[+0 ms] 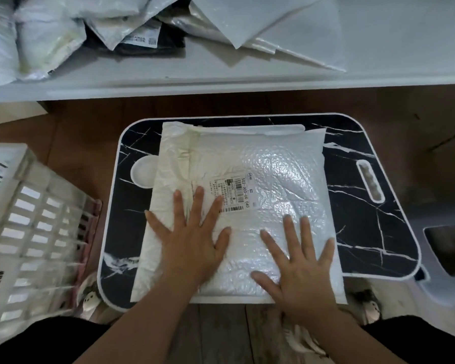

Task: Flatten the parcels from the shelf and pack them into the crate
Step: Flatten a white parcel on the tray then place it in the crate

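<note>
Both hands are lying palm-down, fingers straight and splayed, on the white bubble-padded parcel [247,195]: the left hand [192,240] is pressing near its printed label [230,195], the right hand [298,261] its near right part. The parcel is covering the black marble-patterned tray table [365,206]; a blurred white slatted plastic crate [34,232], possibly holding something, is standing left.

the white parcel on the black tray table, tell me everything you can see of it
The white parcel is a bubble-textured plastic mailer, glossy on its right, creased and yellowish along its left side. It lies flat on the black marble-patterned tray table, covering most of it, its near edge overhanging. A printed shipping label with barcodes sits near its middle. The left hand and right hand press on its near half, fingers spread flat.
</note>
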`<state>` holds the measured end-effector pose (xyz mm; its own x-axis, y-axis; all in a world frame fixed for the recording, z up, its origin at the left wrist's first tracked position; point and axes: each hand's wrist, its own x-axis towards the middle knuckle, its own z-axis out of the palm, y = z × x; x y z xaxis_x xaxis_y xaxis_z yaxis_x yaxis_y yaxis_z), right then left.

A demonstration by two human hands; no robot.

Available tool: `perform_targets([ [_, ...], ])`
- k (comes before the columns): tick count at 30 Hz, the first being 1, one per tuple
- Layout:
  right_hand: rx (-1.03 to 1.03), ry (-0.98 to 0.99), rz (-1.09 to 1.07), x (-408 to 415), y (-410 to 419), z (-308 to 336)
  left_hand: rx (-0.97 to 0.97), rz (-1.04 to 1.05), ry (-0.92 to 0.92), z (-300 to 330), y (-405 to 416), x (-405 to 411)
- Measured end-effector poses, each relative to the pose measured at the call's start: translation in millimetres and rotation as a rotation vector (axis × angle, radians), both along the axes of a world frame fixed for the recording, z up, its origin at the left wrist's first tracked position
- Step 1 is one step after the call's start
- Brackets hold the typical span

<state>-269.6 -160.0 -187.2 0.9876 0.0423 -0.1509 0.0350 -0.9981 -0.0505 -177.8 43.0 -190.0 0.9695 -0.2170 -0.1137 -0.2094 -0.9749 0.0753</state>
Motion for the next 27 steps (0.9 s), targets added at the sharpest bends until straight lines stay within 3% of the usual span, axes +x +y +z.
perform_targets([
  [5, 0.069, -0.001, -0.320, 19, -12, 16, 0.013, -0.017, 0.017, 2, 0, 6],
  [9, 0.023, -0.075, -0.134, 94, 8, 31, -0.014, -0.064, 0.003, 14, -3, 22],
  [13, -0.035, 0.027, -0.083, 143, 19, 29, -0.060, -0.040, -0.014, 29, -12, 61],
  [17, -0.048, 0.104, -0.068, 151, 18, 21, -0.037, -0.047, -0.037, 11, -20, 82],
  [27, 0.022, 0.012, -0.100, 155, 15, 5, 0.006, -0.057, -0.001, -3, -23, 88],
])
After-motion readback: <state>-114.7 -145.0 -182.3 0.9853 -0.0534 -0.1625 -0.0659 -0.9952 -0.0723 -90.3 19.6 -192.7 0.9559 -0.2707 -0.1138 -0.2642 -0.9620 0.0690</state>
